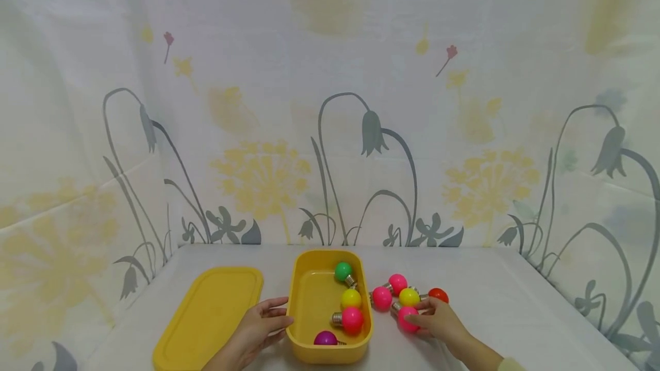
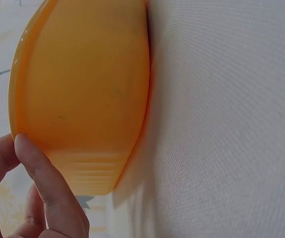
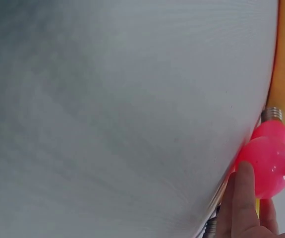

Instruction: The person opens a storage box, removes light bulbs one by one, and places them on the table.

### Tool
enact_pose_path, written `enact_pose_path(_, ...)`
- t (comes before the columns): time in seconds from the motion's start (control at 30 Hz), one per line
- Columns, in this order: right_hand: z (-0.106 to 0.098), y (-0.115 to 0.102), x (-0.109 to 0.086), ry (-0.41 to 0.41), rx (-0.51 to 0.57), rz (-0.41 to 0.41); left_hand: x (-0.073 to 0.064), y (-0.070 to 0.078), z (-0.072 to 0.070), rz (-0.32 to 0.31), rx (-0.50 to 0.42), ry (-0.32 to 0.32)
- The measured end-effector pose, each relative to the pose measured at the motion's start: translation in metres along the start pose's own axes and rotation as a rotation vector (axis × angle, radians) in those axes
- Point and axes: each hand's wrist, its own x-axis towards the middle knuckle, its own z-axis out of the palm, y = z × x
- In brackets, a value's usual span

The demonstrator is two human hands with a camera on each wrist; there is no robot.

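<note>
A yellow plastic box [image 1: 328,354] holds a green bulb [image 1: 342,271], a yellow bulb [image 1: 351,299], a pink bulb [image 1: 353,320] and a purple bulb [image 1: 325,338]. At its left side, my left hand [image 1: 259,328] pinches the rim with thumb and fingers; the left wrist view shows fingertips [image 2: 26,144] at the edge of the box wall [image 2: 90,79]. Right of the box, my right hand [image 1: 438,325] grips another pink bulb [image 1: 407,319] by its round part, its metal base pointing away. In the right wrist view this pink bulb [image 3: 266,163] sits between thumb and fingers.
More bulbs lie on the white cloth beside the box: two pink ones [image 1: 382,299] [image 1: 397,283], a yellow one [image 1: 409,296] and a red one [image 1: 439,295]. A flat yellow lid [image 1: 208,314] lies left of the box. Behind hangs a flower-printed curtain [image 1: 330,188].
</note>
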Motion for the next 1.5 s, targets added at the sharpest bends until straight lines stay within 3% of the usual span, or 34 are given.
enact_pose_path(0.23, -0.001, 0.001, 0.001, 0.005, 0.037, 0.002, 0.001, -0.001, 0.0, -0.003, 0.005, 0.003)
enact_pose_path(0.73, -0.009, -0.006, -0.001, -0.015, 0.004, 0.007, -0.003, 0.002, 0.001, -0.006, -0.004, -0.014)
enact_pose_path(1.07, -0.012, -0.037, -0.008, -0.014, 0.093, -0.092, 0.001, -0.003, -0.002, -0.003, -0.01, -0.014)
enact_pose_path(1.5, -0.016, -0.062, -0.005, -0.032, 0.075, -0.106, 0.0, -0.001, -0.001, -0.001, -0.003, -0.009)
